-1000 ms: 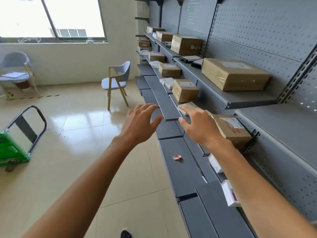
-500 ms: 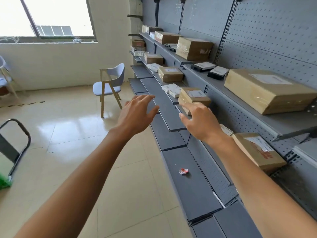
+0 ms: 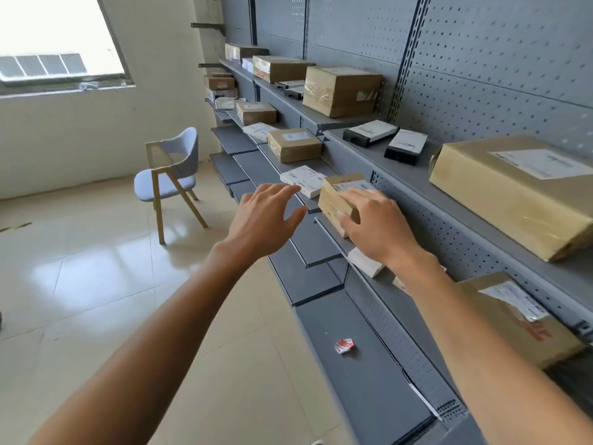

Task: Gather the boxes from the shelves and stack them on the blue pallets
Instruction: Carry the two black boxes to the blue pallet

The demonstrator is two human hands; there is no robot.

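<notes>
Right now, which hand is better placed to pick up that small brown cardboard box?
The right hand: its fingers already rest on the small brown cardboard box, while the left hand hovers open, apart from it.

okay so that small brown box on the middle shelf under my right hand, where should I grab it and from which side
Grip the small brown box by its two short ends, one hand on each, coming from the open aisle side. It lies flat near the shelf edge, and your right hand already rests on the near end. The left hand hovers open, free for the far end.
</notes>
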